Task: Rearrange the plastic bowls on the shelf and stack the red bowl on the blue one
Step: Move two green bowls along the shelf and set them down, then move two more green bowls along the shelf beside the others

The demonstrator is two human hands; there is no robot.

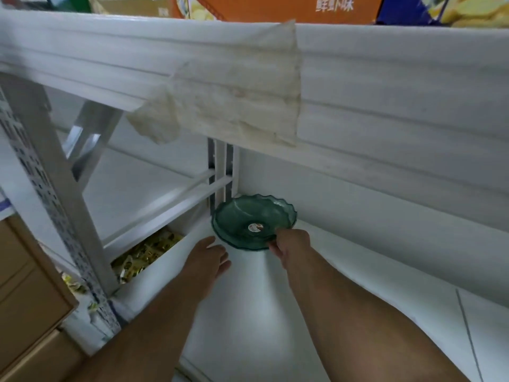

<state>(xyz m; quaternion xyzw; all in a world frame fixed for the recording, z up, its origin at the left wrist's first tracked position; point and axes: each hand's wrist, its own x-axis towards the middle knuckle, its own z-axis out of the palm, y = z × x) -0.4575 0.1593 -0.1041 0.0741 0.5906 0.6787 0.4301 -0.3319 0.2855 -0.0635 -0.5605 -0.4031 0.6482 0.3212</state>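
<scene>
- Translucent green plastic bowl with a scalloped rim sits at the back left corner of the white shelf, tilted so its inside faces me; a small round sticker shows at its centre.
- My right hand is closed on the bowl's near rim, thumb on top and fingers curled below the edge.
- My left hand is open and holds nothing; fingers loosely spread, palm down, low over the shelf just left of the bowl and not touching it. Cannot tell whether the palm rests on the shelf.
- Both bare forearms reach in from the bottom of the view, one either side of the shelf's middle.
- Only this one bowl is in view on the shelf.
- Behind the bowl, a slotted grey metal upright runs up the shelf's back wall.
- Above, the front edge of the upper white shelf crosses the view; a crumpled off-white cloth hangs over that edge.
- On the top level, orange and blue printed cartons, only partly seen.
- To the left, a perforated grey post; past it, a lower bin of yellow-and-green packets.
- Far left, brown cardboard boxes.
</scene>
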